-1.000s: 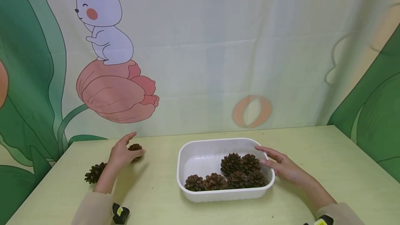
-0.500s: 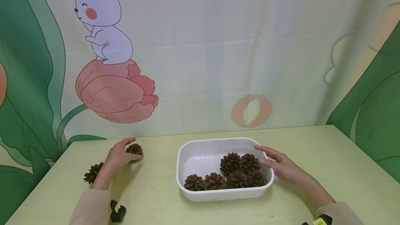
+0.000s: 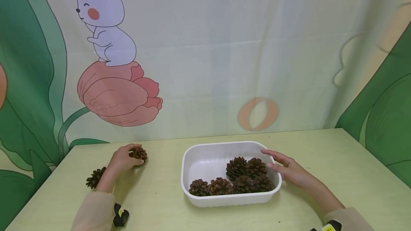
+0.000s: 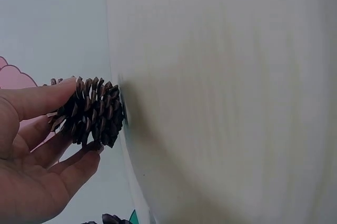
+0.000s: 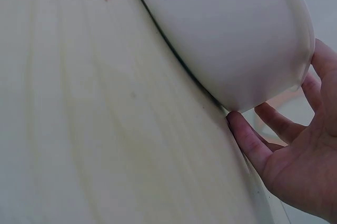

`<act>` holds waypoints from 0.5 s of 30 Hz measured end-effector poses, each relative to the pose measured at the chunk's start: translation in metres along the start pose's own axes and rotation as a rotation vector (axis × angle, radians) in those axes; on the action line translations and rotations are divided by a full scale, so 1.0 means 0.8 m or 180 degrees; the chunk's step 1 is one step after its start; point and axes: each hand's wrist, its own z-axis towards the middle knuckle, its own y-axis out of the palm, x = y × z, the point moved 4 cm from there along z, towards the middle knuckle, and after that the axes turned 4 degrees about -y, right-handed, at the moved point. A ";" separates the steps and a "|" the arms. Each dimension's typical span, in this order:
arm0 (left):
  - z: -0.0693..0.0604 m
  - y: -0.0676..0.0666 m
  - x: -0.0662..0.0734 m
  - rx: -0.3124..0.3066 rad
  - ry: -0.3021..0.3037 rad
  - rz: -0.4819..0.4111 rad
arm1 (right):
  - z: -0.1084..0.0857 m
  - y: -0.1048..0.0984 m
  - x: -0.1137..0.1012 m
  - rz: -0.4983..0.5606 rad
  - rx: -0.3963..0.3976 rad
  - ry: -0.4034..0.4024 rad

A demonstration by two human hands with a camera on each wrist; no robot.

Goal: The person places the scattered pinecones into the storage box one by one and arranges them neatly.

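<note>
My left hand (image 3: 122, 159) grips a brown pine cone (image 3: 139, 154) at the table's far left. In the left wrist view, the thumb lies along one side of that pine cone (image 4: 97, 109) and the fingers curl round the other. A second, darker pine cone (image 3: 95, 177) lies beside my left forearm, partly hidden by it. My right hand (image 3: 290, 169) touches the right end of a white plastic tub (image 3: 231, 199) with extended fingers. The right wrist view has the thumb near the base of the tub (image 5: 231, 34) and a fingertip at its rim.
Several pine cones (image 3: 244, 184) sit in the tub's front and right parts. The pale wooden table (image 3: 163, 174) meets a printed cloth backdrop (image 3: 199, 63) at its back edge. A black wrist device (image 3: 121, 216) is at the left sleeve.
My left fingers have closed in round the pine cone, which has shifted slightly. The right hand and the tub keep nearly the same place.
</note>
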 end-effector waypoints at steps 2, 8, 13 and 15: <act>0.000 0.000 -0.001 0.0014 -0.0013 0.0008 | 0.000 0.000 0.000 -0.0005 -0.0006 -0.0006; -0.001 -0.002 -0.001 0.0062 -0.0062 -0.0014 | -0.001 -0.001 -0.001 0.0002 -0.0001 -0.0005; -0.001 -0.003 0.000 0.0096 -0.0074 -0.0015 | 0.000 -0.001 0.000 0.0025 -0.0009 0.0023; -0.002 -0.004 0.000 0.0127 -0.0059 0.0004 | 0.000 -0.001 0.000 0.0030 -0.0019 0.0025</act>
